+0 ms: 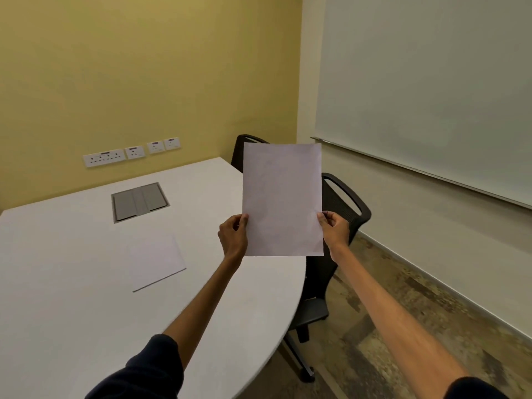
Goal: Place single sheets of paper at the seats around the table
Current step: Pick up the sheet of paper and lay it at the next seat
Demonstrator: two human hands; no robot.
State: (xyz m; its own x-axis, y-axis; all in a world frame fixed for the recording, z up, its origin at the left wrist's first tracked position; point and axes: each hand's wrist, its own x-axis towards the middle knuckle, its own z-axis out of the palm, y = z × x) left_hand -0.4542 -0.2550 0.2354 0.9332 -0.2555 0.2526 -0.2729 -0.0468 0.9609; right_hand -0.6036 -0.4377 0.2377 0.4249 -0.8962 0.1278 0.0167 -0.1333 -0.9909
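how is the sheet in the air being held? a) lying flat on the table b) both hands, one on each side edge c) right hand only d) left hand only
b: the left hand and the right hand each pinch a side edge of the raised sheet, which stands upright above the table edge.

Two bare forearms; dark navy sleeves [152, 367] pushed up near the elbows; no rings or watch visible.

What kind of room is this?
Probably a small office meeting room: a big white table with black office chairs beside it, a whiteboard on the wall, and a row of power sockets.
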